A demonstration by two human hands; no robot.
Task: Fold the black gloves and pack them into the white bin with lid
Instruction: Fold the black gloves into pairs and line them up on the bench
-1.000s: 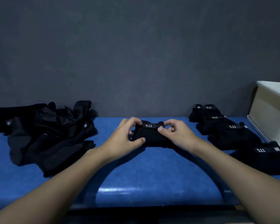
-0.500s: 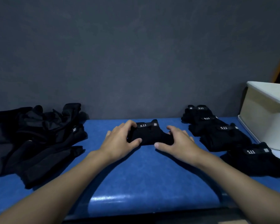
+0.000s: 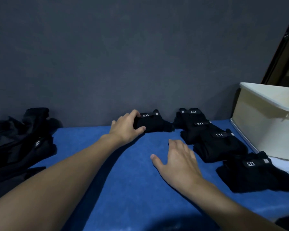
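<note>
A folded black glove [image 3: 154, 123] with a 5.11 label lies at the back of the blue table [image 3: 132, 180]. My left hand [image 3: 126, 126] grips its left end, thumb in front and fingers over the top. My right hand [image 3: 178, 158] hovers flat over the blue surface, fingers spread, holding nothing. A row of several folded black gloves [image 3: 212, 135] runs from the back wall toward the right front, ending in one [image 3: 254, 174] near the white bin [image 3: 264, 124]. The bin stands at the right edge, without its lid on.
A loose pile of unfolded black gloves [image 3: 20, 140] fills the left end of the table. A grey wall rises right behind the table. A flat white piece [image 3: 284, 165] lies under the bin, likely its lid. A dark doorway [image 3: 287, 60] shows at the far right.
My right hand has let go of the folded glove and drawn back toward me. My left hand has pushed the glove back and to the right, close to the row. The view has turned right.
</note>
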